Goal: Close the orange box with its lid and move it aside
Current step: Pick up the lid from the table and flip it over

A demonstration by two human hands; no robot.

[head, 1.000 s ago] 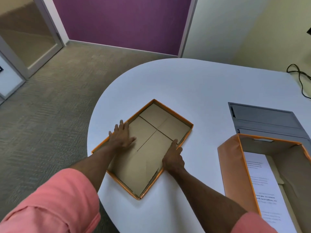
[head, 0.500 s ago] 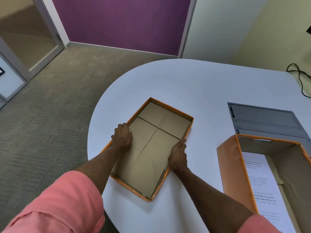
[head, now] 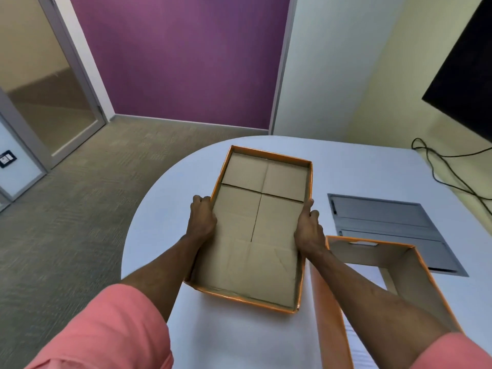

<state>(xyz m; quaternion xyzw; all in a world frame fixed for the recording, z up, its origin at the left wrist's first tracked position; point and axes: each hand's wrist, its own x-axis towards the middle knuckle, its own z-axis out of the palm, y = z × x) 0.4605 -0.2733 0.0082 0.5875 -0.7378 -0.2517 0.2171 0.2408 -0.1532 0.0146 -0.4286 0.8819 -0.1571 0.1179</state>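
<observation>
so the lid (head: pixel 262 227) is up off the tabletop (head: pixel 346 171) with its hollow side facing up, so it has to be flipped before it can cap anything. left hand (head: pixel 201 222) has a closed grip on the left long wall, right hand (head: pixel 308 230) does the same on the right wall, fingers curled over the rims. the orange box (head: pixel 399 267) sits open just to the right, close to the near edge, with paper inside as far as i can tell.

what i'd worry about: flipping thin cardboard held only by the side walls, they can bow in and the lid slips or twists. coming down skewed, a corner could catch the box rim and crush it, or shove the box toward the edge. the right forearm is right over the box's left wall too, so a bump is possible. the grey panel (head: pixel 386 222) beyond looks out of the way.
</observation>
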